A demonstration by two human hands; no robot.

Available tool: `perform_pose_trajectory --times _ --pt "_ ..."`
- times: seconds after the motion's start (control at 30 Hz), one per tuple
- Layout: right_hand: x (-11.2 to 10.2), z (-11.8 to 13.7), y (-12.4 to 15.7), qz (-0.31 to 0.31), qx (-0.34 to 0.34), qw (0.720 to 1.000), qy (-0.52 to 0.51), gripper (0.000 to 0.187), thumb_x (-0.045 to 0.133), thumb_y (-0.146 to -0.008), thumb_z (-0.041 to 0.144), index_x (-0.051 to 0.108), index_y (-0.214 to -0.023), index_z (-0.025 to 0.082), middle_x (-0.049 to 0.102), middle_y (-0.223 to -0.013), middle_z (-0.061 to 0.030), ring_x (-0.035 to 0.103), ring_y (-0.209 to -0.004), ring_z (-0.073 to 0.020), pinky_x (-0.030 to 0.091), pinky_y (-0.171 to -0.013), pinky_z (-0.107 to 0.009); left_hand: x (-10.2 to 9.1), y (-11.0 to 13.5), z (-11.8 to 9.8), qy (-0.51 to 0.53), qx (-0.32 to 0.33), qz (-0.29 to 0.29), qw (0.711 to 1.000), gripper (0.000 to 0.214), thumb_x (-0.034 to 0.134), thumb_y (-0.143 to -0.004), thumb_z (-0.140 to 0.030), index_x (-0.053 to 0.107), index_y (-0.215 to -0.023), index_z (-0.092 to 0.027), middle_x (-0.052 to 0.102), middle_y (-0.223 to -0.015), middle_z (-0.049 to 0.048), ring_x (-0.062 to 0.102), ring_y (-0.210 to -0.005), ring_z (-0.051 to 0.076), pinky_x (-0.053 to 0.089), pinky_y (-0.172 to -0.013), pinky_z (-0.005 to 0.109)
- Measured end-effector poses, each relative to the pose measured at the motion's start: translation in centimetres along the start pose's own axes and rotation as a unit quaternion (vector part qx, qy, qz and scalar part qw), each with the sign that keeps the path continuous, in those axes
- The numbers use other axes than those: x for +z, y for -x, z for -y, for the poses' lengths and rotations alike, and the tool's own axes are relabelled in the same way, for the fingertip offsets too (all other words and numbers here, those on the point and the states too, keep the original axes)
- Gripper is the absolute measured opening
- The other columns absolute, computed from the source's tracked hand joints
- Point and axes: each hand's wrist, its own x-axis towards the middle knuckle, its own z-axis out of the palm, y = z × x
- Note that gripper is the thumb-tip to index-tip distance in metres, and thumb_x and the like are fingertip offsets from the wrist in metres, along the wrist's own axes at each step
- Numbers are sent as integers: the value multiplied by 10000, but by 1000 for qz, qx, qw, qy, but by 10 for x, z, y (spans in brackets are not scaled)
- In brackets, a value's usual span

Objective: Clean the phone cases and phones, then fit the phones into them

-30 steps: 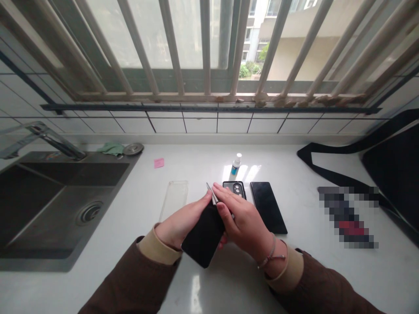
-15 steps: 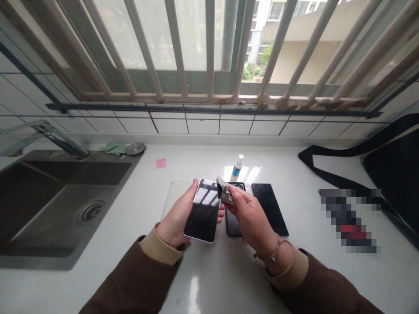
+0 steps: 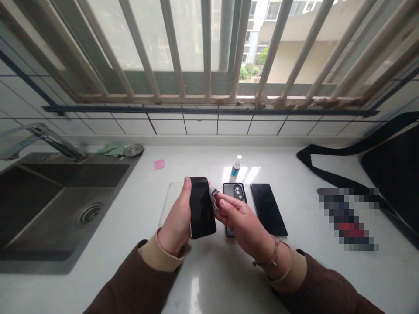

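Left hand (image 3: 175, 218) clenched around black smartphone (image 3: 202, 207), thumb along left edge; right hand (image 3: 242, 216) pinching grey folded wipe (image 3: 214, 199) at phone's right edge, just above black phone case (image 3: 234, 192).

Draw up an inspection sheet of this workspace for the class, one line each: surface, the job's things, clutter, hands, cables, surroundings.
Surface: white counter, sunlit near the bottle.
Job's things: black smartphone; small silvery item, too small to identify; camera-side-up phone; black phone; clear plastic case; small blue-labelled bottle.
Clutter: pink sticky note; green cloth; black strap; pixelated object.
Hands: left hand grips the smartphone; right hand pinches the silvery item.
Cables: nothing seen.
Surroundings: steel sink; tap; tiled wall; barred window.
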Motion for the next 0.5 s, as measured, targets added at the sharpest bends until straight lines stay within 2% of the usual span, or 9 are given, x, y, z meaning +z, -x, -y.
perform_pose_trajectory --times 0.2,0.3,0.4,0.5 --pt "-2 -4 0 -9 25 1000 -13 419 888 -909 459 819 -1269 258 804 -1177 -54 750 -1173 -212 552 -1168 -471 1 3 -12 10 -12 10 1000 469 569 -1073 -522 792 -1074 -109 820 -977 142 777 -759 216 636 -683 307" --pt "-1 -6 1 -17 53 998 -7 460 920 -865 491 826 -1235 234 806 -1138 -62 763 -1109 -214 582 -1116 -470 0 2 -15 25 -11 -44 999 393 622 -1051 -486 770 -1101 -125 822 -1029 142 781 -744 224 653 -672 344" --pt "1 -7 2 -13 72 997 -5 505 936 -831 519 826 -1217 213 810 -1192 -92 766 -1131 -242 593 -1094 -488 -3 0 -18 52 0 -82 995 378 643 -1039 -503 748 -1101 -145 813 -967 128 758 -666 220 655 -633 370" --pt "5 -6 3 -6 74 997 -12 503 939 -821 518 827 -1198 203 815 -1201 -104 769 -1138 -255 598 -1084 -494 -4 -4 -19 73 49 -103 991 382 645 -1039 -518 743 -1082 -151 785 -904 105 750 -670 211 663 -665 366"
